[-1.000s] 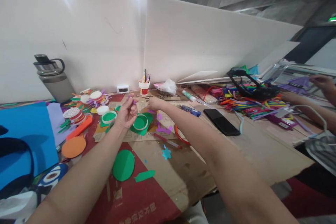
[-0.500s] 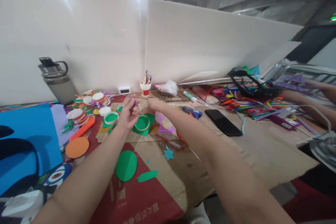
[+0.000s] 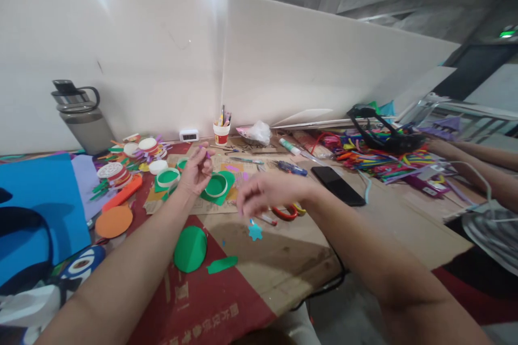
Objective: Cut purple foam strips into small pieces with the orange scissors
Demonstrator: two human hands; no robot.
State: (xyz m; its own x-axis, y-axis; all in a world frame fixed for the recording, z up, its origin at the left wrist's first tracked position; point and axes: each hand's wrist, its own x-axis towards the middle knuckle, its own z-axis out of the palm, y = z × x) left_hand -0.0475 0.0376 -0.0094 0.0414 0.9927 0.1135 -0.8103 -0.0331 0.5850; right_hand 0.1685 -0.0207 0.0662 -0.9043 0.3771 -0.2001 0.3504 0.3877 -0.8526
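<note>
Over the cardboard-covered desk [image 3: 259,302], I had both of the person's hands in the head view, apart from each other. The left hand [image 3: 196,173] was raised, its fingers together on a small purple piece [image 3: 208,155], just beside a green sheet [image 3: 230,180] with a white ring [image 3: 216,196] resting on it. The right hand [image 3: 265,193] hung with its fingers loosely bent and apart, and I saw nothing in them; it was above a red pen [image 3: 270,220] and near red-handled scissors [image 3: 285,215]. I judged the work to be partway along. At the left, red-and-white round pieces [image 3: 115,175] with coloured strips about them looked the most built up. By contrast, the green sheet reached out past its ring, and no purple was visible inside that ring. A green disc [image 3: 190,249], a green strip [image 3: 223,264] and a blue star-shaped cutout [image 3: 255,232] were already cut but lay loose and unattached, as did an orange disc [image 3: 114,221] farther left. Whether the purple piece was fully shaped, I could not tell; its outline was mostly hidden by the fingers.
</note>
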